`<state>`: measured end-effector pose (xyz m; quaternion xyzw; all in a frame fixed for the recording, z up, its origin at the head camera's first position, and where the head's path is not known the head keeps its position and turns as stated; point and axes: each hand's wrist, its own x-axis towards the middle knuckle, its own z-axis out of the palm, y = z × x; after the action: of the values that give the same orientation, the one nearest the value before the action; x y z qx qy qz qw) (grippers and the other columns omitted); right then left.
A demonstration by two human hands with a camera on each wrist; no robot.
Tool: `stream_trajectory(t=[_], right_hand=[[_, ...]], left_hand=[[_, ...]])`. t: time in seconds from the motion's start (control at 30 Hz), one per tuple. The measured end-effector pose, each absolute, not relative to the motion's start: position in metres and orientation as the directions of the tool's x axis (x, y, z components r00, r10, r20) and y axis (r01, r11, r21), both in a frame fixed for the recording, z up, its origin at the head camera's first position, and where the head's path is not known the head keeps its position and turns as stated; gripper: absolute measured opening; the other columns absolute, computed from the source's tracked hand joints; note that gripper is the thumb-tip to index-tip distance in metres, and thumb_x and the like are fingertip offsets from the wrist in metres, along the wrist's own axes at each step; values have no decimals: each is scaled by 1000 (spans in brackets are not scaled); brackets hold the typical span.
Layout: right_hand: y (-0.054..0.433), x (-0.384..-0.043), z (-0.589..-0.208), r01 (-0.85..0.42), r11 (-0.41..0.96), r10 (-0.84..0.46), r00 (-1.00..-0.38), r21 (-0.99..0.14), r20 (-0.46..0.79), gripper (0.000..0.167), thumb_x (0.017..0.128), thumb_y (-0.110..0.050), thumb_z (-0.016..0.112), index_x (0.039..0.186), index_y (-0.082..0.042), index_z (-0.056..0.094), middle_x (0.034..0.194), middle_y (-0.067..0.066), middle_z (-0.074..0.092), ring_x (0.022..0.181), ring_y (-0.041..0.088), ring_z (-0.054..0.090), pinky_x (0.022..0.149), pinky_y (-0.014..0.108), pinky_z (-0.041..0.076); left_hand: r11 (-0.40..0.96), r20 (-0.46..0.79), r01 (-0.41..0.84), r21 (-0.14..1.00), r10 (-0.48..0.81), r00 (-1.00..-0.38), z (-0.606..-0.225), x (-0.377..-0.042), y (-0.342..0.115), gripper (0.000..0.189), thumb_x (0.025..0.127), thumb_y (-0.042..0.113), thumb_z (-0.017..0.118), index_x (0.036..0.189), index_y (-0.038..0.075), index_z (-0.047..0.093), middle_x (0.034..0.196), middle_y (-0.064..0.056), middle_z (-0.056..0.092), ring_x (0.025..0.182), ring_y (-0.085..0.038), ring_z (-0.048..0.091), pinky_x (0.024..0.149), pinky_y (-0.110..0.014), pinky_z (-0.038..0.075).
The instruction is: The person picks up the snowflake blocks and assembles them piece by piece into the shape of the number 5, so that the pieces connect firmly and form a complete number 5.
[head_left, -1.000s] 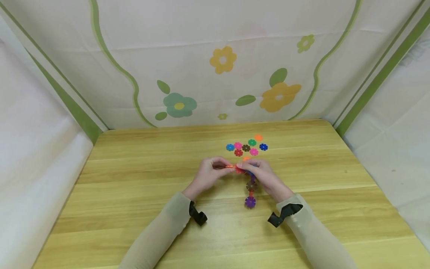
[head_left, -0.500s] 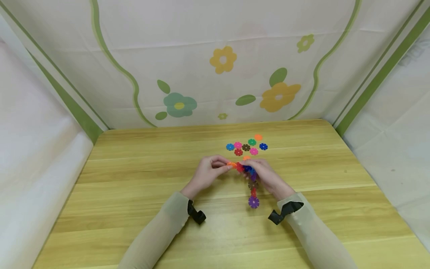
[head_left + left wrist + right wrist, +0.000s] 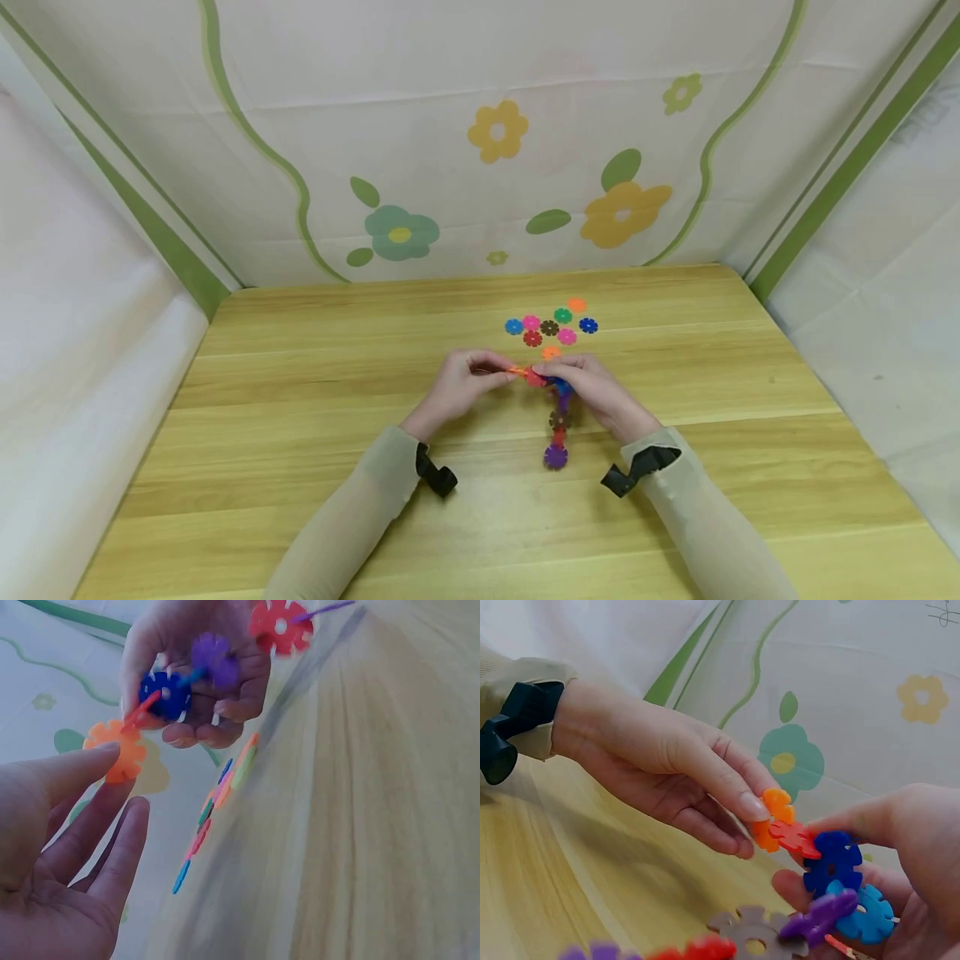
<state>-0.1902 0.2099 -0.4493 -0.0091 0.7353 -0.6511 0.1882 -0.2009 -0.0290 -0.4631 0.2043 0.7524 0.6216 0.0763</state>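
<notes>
My left hand (image 3: 459,387) pinches an orange snowflake disc (image 3: 114,754) between thumb and fingertips. The disc's slots join a red snowflake disc (image 3: 795,838), which is joined to a dark blue one (image 3: 832,864). My right hand (image 3: 597,393) holds the chain at these discs, its thumb at the red and dark blue pieces and its other fingers behind. From there run a light blue disc (image 3: 871,919), a purple one (image 3: 817,919), and a brown one (image 3: 559,420). Another red disc and an end purple disc (image 3: 556,457) hang toward the near side.
Loose snowflake discs lie on the wooden table (image 3: 337,350) beyond my hands, among them a light blue disc (image 3: 513,327), a green disc (image 3: 562,316) and a dark blue disc (image 3: 588,326). An orange disc (image 3: 551,353) lies just past my right hand. A flowered cloth (image 3: 450,192) hangs behind.
The orange disc turned its face up, then went edge-on again in the head view. The chain's hanging end swung right and then back left. Both hands kept their grip.
</notes>
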Motion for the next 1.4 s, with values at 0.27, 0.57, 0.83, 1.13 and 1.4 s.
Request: stream_trajectory(t=[0.27, 0.57, 0.83, 1.13, 1.4], right_hand=[[212, -192, -447, 204, 196, -272, -929, -959, -252, 25, 101, -24, 66, 99, -3, 80, 100, 7, 69, 102, 29, 56, 95, 44, 39], [214, -192, -447, 206, 164, -296, -922, -965, -248, 27, 101, -29, 66, 98, -6, 80, 100, 6, 68, 101, 28, 56, 94, 41, 38], [217, -193, -448, 209, 122, -330, -914, -970, -238, 25, 100, -28, 68, 97, -6, 78, 96, 6, 67, 95, 25, 58, 89, 39, 43], [214, -193, -451, 186, 157, -275, -935, -970, -224, 25, 98, -29, 71, 96, -5, 77, 90, 3, 65, 87, 23, 53, 79, 33, 42], [209, -191, -451, 138, 150, -262, -949, -979, -174, 20, 98, -23, 71, 93, -3, 74, 95, 7, 69, 93, 25, 56, 87, 41, 42]], left_hand=[[151, 123, 204, 967, 421, -898, -462, -200, -30, 8, 91, 9, 78, 98, 8, 80, 97, 0, 75, 87, -25, 71, 77, -38, 59], [130, 103, 176, 976, 434, -895, -457, -198, -31, 8, 91, 8, 78, 99, 7, 79, 98, -2, 74, 89, -32, 69, 80, -47, 58], [130, 103, 178, 975, 447, -889, -456, -197, -31, 8, 91, 6, 78, 98, 9, 79, 97, -1, 75, 91, -37, 69, 81, -50, 58], [142, 109, 189, 972, 441, -891, -458, -198, -30, 7, 91, 8, 78, 97, 10, 80, 96, 0, 75, 90, -34, 69, 80, -48, 58], [155, 147, 238, 959, 445, -883, -459, -198, -28, 4, 91, 7, 78, 94, 8, 80, 91, 0, 75, 82, -26, 70, 73, -39, 58]])
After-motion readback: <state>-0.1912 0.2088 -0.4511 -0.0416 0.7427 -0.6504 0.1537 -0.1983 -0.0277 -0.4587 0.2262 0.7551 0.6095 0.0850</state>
